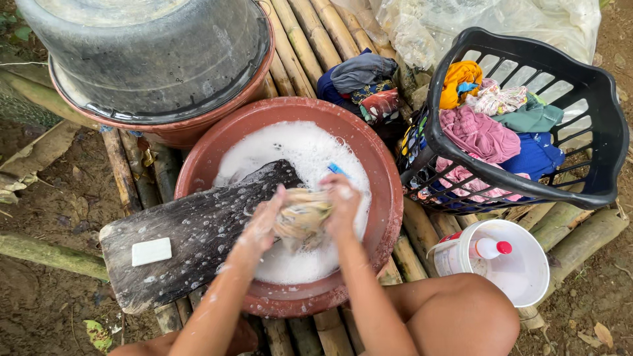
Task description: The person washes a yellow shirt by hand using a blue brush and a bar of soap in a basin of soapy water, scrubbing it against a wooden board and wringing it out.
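Both hands were closed around a wet, bunched cloth (302, 217), yellowish with darker streaks. The left hand (262, 223) gripped it from one side with fingers curled in, and the right hand (341, 204) clamped it from the other side, so the cloth was squeezed between the two palms. Suds covered both hands and ran up the forearms.

The cloth was held just above the lower end of a dark wooden washboard (198, 234), over soapy water. The board lay tilted, its far end dipping into the foam and its near end resting on the rim of a round reddish-brown basin (389, 198) and jutting out past it. A white bar of soap (151, 251) sat on the dry outer end of the board, well apart from the hands. A small blue thing (337, 169) showed in the foam just beyond the right hand; what it was could not be made out.

The basin stood on a platform of bamboo poles (300, 39). Behind it a grey tub (158, 59) sat inside another reddish basin. A heap of dark clothes (359, 82) lay between the basin and a black laundry basket (603, 132) full of coloured clothes. Near the person's right knee stood a white bucket (527, 277) holding a bottle with a red cap (491, 248).
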